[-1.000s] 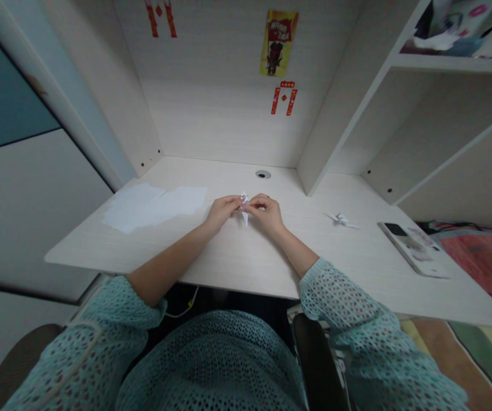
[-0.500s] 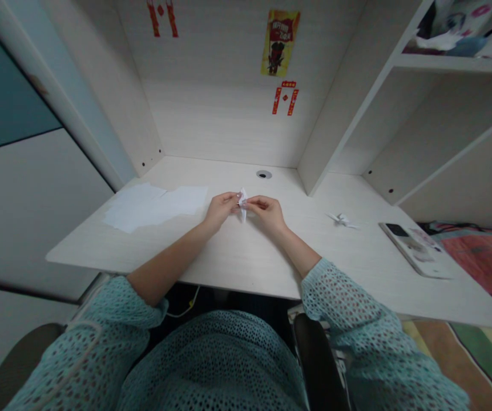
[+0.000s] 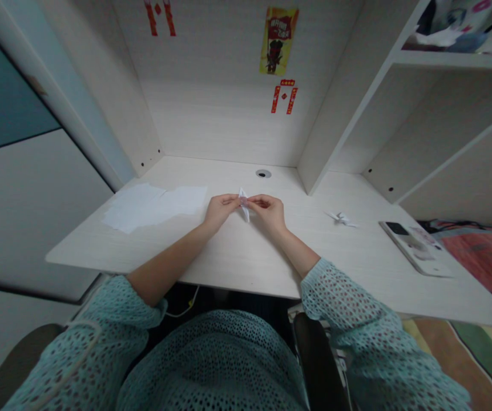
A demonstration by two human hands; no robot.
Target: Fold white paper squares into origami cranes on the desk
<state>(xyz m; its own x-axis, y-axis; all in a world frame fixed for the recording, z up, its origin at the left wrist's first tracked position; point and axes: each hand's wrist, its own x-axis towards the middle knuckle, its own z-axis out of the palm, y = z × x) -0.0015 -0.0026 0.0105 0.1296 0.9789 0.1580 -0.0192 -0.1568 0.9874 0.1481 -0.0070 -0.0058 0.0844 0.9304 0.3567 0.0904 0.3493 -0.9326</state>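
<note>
Between my hands, just above the middle of the desk (image 3: 229, 257), is a small folded white paper (image 3: 245, 213), long and narrow with pointed ends. My left hand (image 3: 221, 208) pinches it from the left with thumb and fingers. From the other side my right hand (image 3: 268, 210) pinches it too, so the fingertips of both hands nearly meet at its middle. Fingers cover the paper's centre, and the exact folds are too small to make out. A second folded white paper figure (image 3: 341, 218) with thin points lies on the desk to the right of my right hand.
White paper sheets (image 3: 143, 208) lie on the desk's left side. A phone in a patterned case (image 3: 415, 249) rests near the right end. Behind the desk rise a back panel with red stickers (image 3: 284, 97) and an upright divider (image 3: 349, 123). A cable hole (image 3: 263, 173) sits at the back.
The folded paper has tilted slightly, its lower point swinging a little to the right. My fingertips have closed in on its middle. The camera view has shifted very slightly.
</note>
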